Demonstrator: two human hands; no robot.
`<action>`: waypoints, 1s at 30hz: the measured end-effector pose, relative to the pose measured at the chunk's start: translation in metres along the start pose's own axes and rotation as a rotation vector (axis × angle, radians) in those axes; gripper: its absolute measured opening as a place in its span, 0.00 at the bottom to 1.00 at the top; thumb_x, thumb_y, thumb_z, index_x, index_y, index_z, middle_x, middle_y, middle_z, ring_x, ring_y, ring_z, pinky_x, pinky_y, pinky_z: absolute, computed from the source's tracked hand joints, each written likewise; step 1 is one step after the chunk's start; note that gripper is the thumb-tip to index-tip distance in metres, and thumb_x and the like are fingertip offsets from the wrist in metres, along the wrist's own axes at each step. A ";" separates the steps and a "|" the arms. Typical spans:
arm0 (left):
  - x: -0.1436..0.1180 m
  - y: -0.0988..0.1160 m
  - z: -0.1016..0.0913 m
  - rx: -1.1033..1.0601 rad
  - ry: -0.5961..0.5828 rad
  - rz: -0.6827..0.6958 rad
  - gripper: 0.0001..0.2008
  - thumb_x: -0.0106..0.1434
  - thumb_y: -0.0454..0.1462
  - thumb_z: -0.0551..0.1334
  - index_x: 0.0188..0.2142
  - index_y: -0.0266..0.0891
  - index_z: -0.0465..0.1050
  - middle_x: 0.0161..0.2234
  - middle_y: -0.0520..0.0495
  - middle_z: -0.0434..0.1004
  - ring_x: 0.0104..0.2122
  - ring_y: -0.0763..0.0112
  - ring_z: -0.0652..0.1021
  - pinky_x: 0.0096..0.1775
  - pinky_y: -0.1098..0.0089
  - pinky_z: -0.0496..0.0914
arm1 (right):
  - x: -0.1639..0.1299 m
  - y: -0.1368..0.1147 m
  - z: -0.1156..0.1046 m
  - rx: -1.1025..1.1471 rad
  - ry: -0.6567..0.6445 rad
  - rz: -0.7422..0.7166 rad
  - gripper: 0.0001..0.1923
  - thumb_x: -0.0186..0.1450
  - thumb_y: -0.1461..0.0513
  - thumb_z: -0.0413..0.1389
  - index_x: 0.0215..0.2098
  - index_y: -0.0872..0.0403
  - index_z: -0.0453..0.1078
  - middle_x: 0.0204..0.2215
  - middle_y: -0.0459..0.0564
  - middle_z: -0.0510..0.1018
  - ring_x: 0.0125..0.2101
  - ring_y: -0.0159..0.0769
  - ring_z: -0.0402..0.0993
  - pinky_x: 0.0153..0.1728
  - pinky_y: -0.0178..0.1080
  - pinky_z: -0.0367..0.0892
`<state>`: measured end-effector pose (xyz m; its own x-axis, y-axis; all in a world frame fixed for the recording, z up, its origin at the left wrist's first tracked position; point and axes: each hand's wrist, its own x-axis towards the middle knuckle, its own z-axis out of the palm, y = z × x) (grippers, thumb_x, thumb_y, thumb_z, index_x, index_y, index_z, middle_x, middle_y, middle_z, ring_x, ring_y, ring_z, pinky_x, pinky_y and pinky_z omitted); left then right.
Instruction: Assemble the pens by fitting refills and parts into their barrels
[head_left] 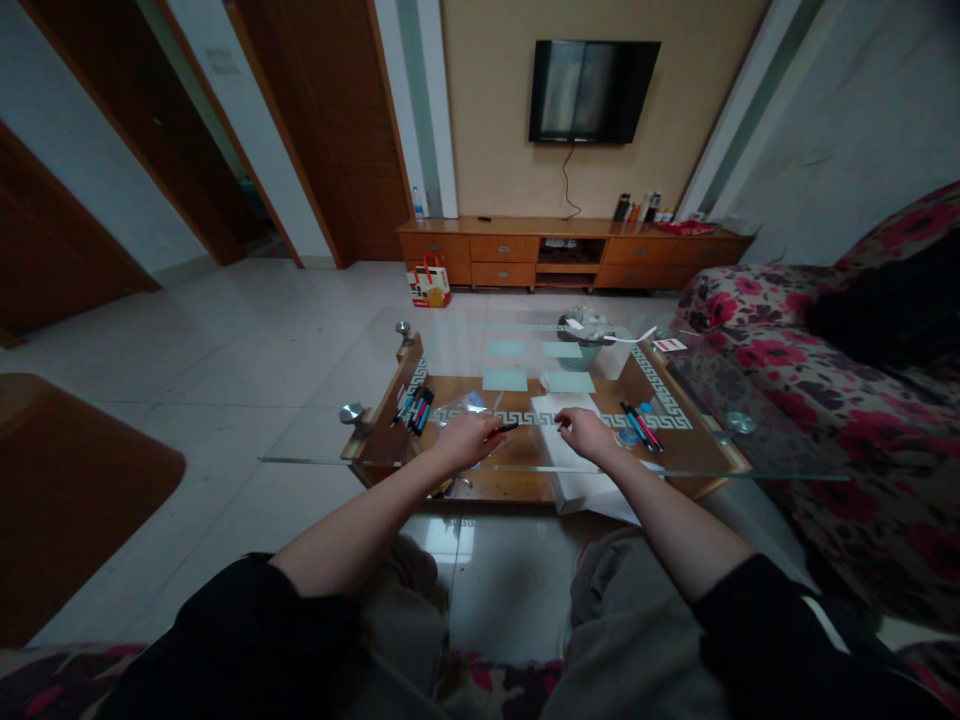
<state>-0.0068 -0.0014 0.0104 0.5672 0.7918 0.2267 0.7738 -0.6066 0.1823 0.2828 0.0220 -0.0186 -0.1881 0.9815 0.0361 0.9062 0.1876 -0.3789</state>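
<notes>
Two hands on the glass table (315, 440): left hand (465, 440) clenched round a dark pen (504, 429), tip toward the right hand (589, 432), which rests loosely curled on white paper (581, 480), can't tell if it pinches anything. Green basket (581, 350) behind holds crumpled stuff. Pen clusters at left (414, 408) and right (640, 424). Floral sofa (825, 400) alongside
</notes>
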 end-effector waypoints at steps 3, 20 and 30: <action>0.000 -0.001 0.001 -0.003 -0.019 -0.013 0.17 0.69 0.48 0.55 0.38 0.41 0.77 0.32 0.45 0.79 0.31 0.68 0.76 0.32 0.71 0.63 | -0.001 -0.001 -0.001 -0.021 -0.023 0.004 0.14 0.64 0.65 0.57 0.47 0.54 0.76 0.41 0.54 0.81 0.44 0.42 0.75 0.47 0.37 0.64; 0.004 0.000 0.004 -0.063 0.036 0.237 0.13 0.69 0.42 0.58 0.49 0.45 0.76 0.38 0.47 0.80 0.37 0.68 0.78 0.42 0.70 0.68 | -0.020 -0.066 -0.017 0.226 0.099 -0.451 0.21 0.76 0.53 0.44 0.34 0.54 0.72 0.32 0.51 0.73 0.34 0.36 0.70 0.39 0.36 0.62; 0.004 -0.004 0.006 -0.041 0.053 0.208 0.14 0.69 0.46 0.59 0.41 0.41 0.78 0.33 0.46 0.80 0.34 0.68 0.78 0.38 0.71 0.66 | -0.021 -0.071 -0.013 0.224 0.026 -0.497 0.18 0.74 0.55 0.51 0.33 0.55 0.75 0.29 0.49 0.73 0.31 0.34 0.68 0.33 0.35 0.57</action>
<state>-0.0058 0.0046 0.0045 0.6968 0.6453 0.3132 0.6292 -0.7595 0.1652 0.2273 -0.0111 0.0199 -0.5616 0.7776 0.2829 0.6071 0.6195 -0.4977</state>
